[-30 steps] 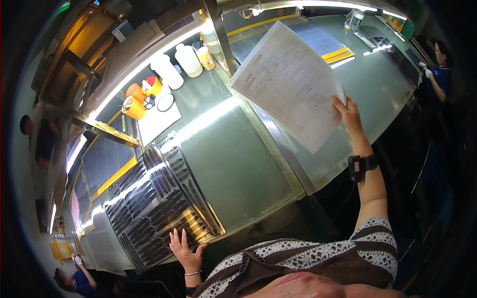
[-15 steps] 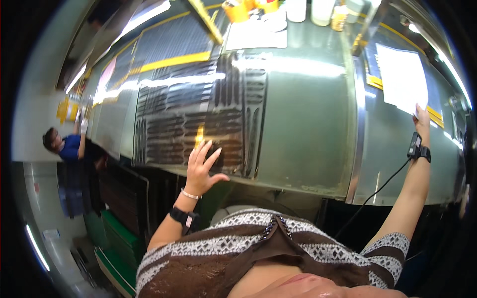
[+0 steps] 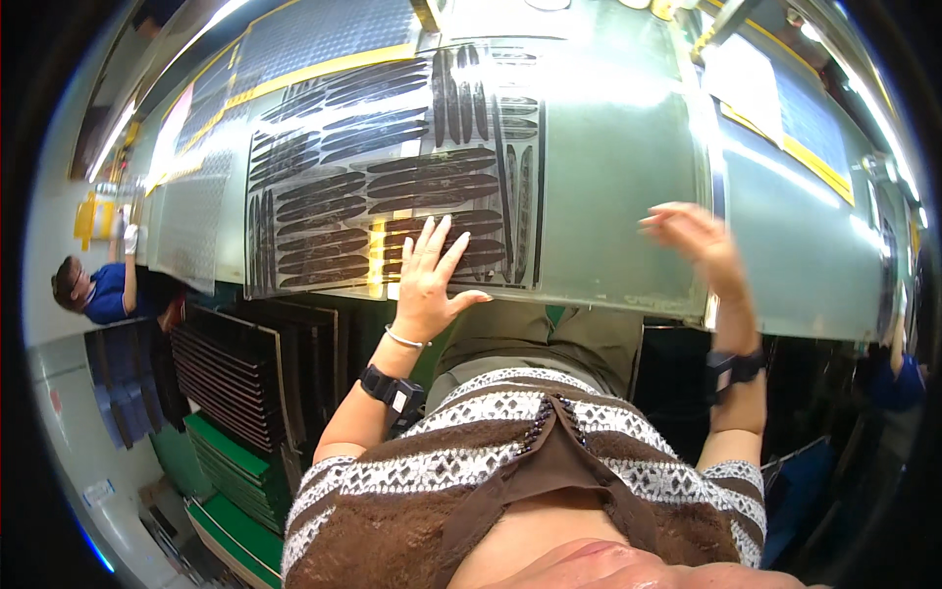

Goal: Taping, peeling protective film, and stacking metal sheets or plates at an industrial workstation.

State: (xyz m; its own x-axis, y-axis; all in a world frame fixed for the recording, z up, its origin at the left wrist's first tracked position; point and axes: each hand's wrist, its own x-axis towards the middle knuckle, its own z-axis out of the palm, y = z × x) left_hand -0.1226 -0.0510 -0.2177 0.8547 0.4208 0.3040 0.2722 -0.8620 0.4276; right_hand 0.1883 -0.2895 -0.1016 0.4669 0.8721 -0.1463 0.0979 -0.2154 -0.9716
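Note:
A clear sheet covered with dark, long, leaf-like shapes [image 3: 432,182] lies on the pale green tabletop. My left hand [image 3: 428,275] rests open at its near edge, fingers spread over the dark shapes. Just left of those fingers is a yellow strip [image 3: 377,257]. My right hand [image 3: 705,245] is over the table by the metal seam, somewhat blurred, with its fingers stretched out and nothing visible in them. Beyond it, a white paper sheet [image 3: 743,83] lies apart from the hand on the right part of the bench.
Blue patterned panels with yellow edging [image 3: 324,39] stand along the back. Stacked dark trays [image 3: 231,363] and green boards [image 3: 226,447] are below on the left. A person in blue [image 3: 103,290] works at the far left; another blue sleeve [image 3: 898,378] shows far right.
My right hand has let go of the white paper and come back leftward and nearer. My left hand stays on the patterned sheet, and the whole view has shifted.

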